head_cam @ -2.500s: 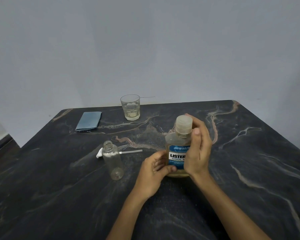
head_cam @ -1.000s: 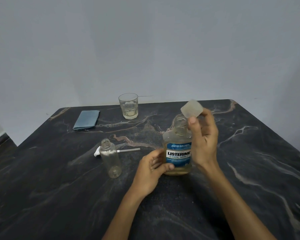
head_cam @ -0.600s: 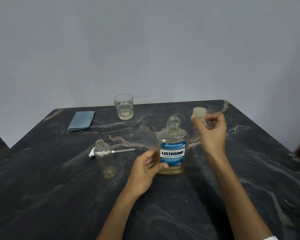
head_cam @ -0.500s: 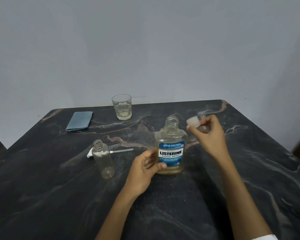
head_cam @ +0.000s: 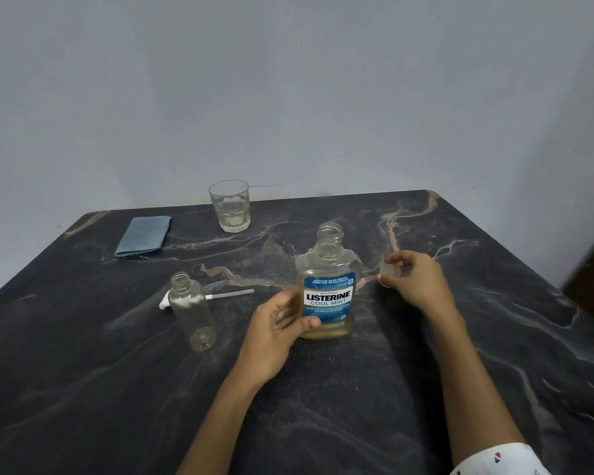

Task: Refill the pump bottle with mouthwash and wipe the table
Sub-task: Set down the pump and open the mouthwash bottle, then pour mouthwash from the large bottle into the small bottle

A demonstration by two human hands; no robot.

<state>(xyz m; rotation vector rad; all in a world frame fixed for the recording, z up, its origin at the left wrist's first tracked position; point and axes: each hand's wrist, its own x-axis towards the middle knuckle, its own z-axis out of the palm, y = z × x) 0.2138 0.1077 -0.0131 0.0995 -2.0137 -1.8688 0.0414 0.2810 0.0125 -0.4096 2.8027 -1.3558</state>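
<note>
The mouthwash bottle [head_cam: 328, 282] stands upright on the dark marble table [head_cam: 357, 389], its neck open and yellowish liquid in its lower part. My left hand [head_cam: 278, 323] grips its lower left side. To its right, my right hand [head_cam: 415, 282] pinches the translucent cap [head_cam: 390, 270] low over the table. An empty clear pump bottle [head_cam: 192, 310] stands open at the left. Its white pump head with tube [head_cam: 216, 296] lies on the table behind it.
A folded blue cloth [head_cam: 144, 234] lies at the back left. A glass [head_cam: 230, 207] with a little pale liquid stands at the back, near the wall. The table's right edge runs close by a dark object at the far right.
My right hand took the cap off the mouthwash bottle, lifted it, and carried it right and down to the table. My left hand kept holding the bottle.
</note>
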